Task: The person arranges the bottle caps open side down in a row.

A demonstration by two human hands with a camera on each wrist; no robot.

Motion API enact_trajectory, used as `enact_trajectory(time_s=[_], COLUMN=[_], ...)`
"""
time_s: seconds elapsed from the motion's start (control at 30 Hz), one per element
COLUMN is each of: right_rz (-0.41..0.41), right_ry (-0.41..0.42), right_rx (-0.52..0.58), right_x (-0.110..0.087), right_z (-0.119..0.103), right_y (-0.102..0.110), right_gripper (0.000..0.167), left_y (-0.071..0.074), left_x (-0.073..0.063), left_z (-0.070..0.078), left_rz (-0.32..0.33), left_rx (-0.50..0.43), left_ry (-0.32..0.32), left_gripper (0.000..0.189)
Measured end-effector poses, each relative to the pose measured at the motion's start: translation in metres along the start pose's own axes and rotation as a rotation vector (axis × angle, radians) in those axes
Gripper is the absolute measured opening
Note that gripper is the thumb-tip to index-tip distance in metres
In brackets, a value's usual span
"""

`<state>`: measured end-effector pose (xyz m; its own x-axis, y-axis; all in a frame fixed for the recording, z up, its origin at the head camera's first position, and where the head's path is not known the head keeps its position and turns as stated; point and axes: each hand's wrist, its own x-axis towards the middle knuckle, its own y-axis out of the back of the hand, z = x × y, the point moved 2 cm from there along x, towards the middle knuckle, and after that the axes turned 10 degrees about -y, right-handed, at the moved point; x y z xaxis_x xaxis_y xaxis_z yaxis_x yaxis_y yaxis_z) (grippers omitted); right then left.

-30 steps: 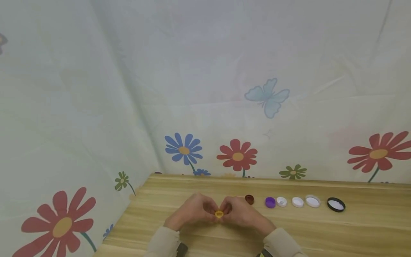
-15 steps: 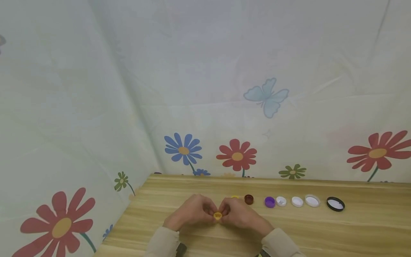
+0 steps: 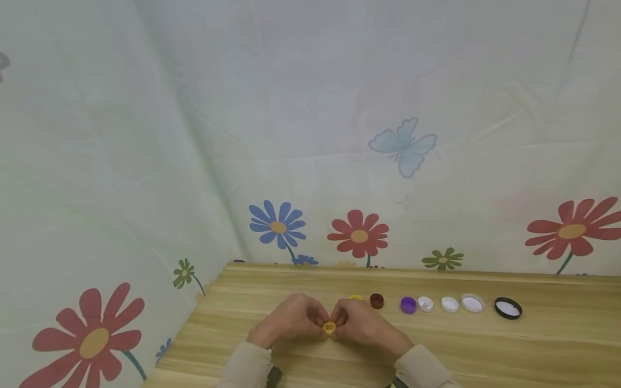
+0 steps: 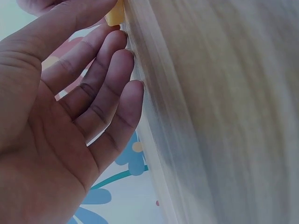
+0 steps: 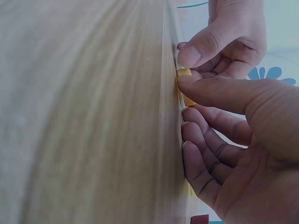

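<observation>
A small yellow cap (image 3: 330, 327) with dark lettering on top sits low at the wooden table, between my two hands. My left hand (image 3: 297, 318) pinches it from the left with thumb and fingertips. From the right, my right hand (image 3: 365, 322) pinches the same cap. In the left wrist view only a corner of the yellow cap (image 4: 115, 15) shows beside the thumb, with the other fingers loosely bent. The right wrist view shows the yellow cap (image 5: 186, 73) partly covered by both thumbs, close to the table surface.
Behind my right hand lies a partly hidden yellow lid (image 3: 356, 297). To its right run a dark brown cap (image 3: 377, 301), a purple cap (image 3: 408, 305), white caps (image 3: 449, 305), a clear-rimmed lid (image 3: 473, 303) and a black-rimmed lid (image 3: 508, 308). A flowered curtain (image 3: 301, 178) hangs behind the table.
The pinched yellow cap has shifted slightly toward me. My right hand has moved a little, uncovering part of the yellow lid behind it. The row of caps stays put.
</observation>
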<state>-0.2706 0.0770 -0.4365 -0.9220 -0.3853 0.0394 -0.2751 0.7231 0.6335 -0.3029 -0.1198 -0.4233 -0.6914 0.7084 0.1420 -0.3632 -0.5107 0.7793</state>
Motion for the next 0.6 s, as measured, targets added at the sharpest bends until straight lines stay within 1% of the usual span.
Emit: enact_trajectory(time_s=[0.33, 0.5, 0.6], right_rz=[-0.011, -0.022, -0.022], right_ry=[-0.024, -0.052, -0.043], right_rx=[0.007, 0.029, 0.041], right_x=[-0.0003, 0.0, -0.0002], right_z=[0.0017, 0.0011, 0.0006], right_y=[0.0024, 0.0048, 0.0061], right_gripper=[0.024, 0.023, 0.022], left_y=[-0.0005, 0.0002, 0.0011], left_x=[0.0016, 0.0011, -0.0001], left_z=[0.0003, 0.0015, 0.0015], left_rz=[0.002, -0.003, 0.004], left_rx=[0.004, -0.025, -0.038], left_ry=[-0.005, 0.031, 0.038], left_gripper=[0.02, 0.02, 0.02])
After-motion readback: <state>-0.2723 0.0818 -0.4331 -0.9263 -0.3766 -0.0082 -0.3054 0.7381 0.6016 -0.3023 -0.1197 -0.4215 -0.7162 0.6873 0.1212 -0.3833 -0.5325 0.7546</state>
